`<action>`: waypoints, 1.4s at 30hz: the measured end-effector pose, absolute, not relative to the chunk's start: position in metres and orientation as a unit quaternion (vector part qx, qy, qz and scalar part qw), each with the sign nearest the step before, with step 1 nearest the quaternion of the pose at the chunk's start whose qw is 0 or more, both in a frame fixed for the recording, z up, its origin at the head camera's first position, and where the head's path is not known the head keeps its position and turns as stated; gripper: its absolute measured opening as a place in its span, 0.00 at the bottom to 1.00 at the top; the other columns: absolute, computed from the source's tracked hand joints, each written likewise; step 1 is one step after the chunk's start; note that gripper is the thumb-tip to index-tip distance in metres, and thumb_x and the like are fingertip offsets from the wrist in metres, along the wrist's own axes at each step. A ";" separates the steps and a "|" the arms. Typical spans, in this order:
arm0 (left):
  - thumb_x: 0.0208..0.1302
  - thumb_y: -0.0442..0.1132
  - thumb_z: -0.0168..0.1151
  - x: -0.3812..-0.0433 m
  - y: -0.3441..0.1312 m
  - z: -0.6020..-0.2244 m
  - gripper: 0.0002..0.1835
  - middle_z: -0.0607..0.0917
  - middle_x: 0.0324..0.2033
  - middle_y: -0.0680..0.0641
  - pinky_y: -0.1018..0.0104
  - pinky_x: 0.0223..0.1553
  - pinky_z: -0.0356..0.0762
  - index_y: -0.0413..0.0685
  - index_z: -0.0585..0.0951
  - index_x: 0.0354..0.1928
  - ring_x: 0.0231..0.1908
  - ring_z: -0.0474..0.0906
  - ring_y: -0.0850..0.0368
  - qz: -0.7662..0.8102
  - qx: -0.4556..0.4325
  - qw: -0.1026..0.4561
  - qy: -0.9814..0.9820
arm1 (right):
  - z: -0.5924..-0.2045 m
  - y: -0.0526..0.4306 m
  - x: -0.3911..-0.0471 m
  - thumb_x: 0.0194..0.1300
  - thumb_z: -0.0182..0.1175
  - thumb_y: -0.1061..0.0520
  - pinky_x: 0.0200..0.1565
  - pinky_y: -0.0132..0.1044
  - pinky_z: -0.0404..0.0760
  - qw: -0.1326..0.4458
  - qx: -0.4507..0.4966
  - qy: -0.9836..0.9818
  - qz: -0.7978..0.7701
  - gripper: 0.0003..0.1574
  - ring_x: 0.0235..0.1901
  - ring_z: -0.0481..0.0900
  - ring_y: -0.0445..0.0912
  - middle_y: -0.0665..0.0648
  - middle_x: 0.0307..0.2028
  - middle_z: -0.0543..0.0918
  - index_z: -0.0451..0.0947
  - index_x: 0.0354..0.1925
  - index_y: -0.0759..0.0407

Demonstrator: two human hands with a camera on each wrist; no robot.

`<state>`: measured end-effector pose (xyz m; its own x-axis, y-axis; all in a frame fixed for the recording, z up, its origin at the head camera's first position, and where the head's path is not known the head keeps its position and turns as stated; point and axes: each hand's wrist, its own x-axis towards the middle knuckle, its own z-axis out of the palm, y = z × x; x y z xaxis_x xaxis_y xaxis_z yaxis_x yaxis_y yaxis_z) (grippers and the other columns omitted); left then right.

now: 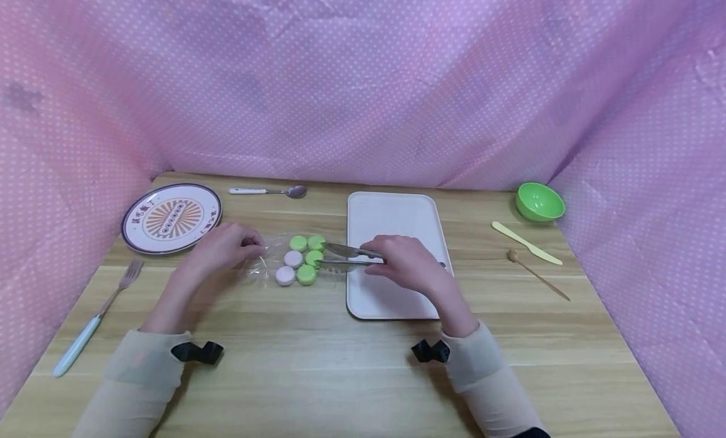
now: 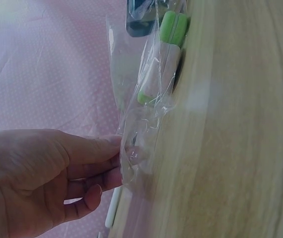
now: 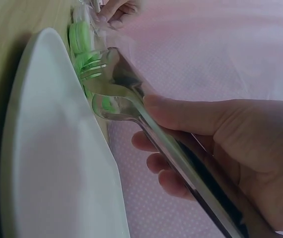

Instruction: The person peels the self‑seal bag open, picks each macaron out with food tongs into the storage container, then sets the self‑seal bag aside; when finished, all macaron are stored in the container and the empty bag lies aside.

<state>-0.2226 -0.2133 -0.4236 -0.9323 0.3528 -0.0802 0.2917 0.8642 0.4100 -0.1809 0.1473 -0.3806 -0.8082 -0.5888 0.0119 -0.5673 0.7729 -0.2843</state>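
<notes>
Near the middle of the table lies a clear plastic bag (image 1: 259,268) holding several macarons, green (image 1: 307,275) and pale lilac (image 1: 285,275). My left hand (image 1: 224,249) pinches the bag's left edge between thumb and fingers; the left wrist view shows the film (image 2: 136,144) lifted at that end. In my right hand (image 1: 405,261) I grip metal tongs (image 3: 159,139), one arm ending in fork-like tines. The tongs' spread tips overlap the green macarons at the bag's right side. Below the tongs is a white rectangular tray (image 1: 391,214), just right of the bag.
A patterned plate (image 1: 133,236) stands at the back left, with a fork (image 1: 99,315) in front. Behind the bag lies a spoon (image 1: 266,191). On the right are a green bowl (image 1: 539,205), a yellow knife (image 1: 524,242) and a thin dipper-like stick (image 1: 539,277). Pink dotted cloth (image 1: 363,79) surrounds the table.
</notes>
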 end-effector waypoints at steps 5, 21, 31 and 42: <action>0.60 0.47 0.63 -0.222 -0.213 -0.425 0.03 0.85 0.28 0.57 0.56 0.40 0.74 0.61 0.85 0.33 0.30 0.77 0.61 0.202 0.170 0.070 0.962 | -0.384 0.139 -0.183 0.58 0.65 0.48 0.32 0.36 0.74 0.036 -0.316 0.939 -0.128 0.17 0.30 0.73 0.38 0.43 0.36 0.82 0.80 0.48 0.44; 0.61 0.48 0.62 -0.217 -0.212 -0.419 0.05 0.86 0.30 0.56 0.58 0.37 0.74 0.61 0.84 0.34 0.31 0.77 0.60 0.198 0.167 0.057 0.964 | -0.388 0.128 -0.180 0.60 0.64 0.49 0.27 0.34 0.69 0.023 -0.324 0.940 -0.100 0.06 0.25 0.70 0.38 0.41 0.28 0.75 0.78 0.37 0.45; 0.61 0.48 0.62 -0.218 -0.210 -0.419 0.04 0.85 0.28 0.57 0.61 0.34 0.71 0.62 0.84 0.33 0.29 0.76 0.59 0.196 0.168 0.054 0.965 | -0.386 0.130 -0.178 0.61 0.63 0.48 0.27 0.33 0.69 0.023 -0.322 0.942 -0.095 0.07 0.25 0.70 0.38 0.41 0.28 0.75 0.78 0.39 0.45; 0.61 0.48 0.62 -0.218 -0.208 -0.418 0.05 0.84 0.26 0.57 0.64 0.32 0.69 0.61 0.84 0.33 0.27 0.74 0.59 0.194 0.170 0.056 0.965 | -0.385 0.127 -0.176 0.61 0.63 0.49 0.26 0.33 0.68 0.021 -0.317 0.945 -0.080 0.06 0.25 0.71 0.38 0.41 0.28 0.75 0.77 0.36 0.46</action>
<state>-0.2180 -0.2083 -0.4177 -0.9359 0.3497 -0.0418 0.3064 0.8670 0.3930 -0.1765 0.1272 -0.3851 -0.7975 -0.6032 0.0105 -0.5963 0.7855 -0.1655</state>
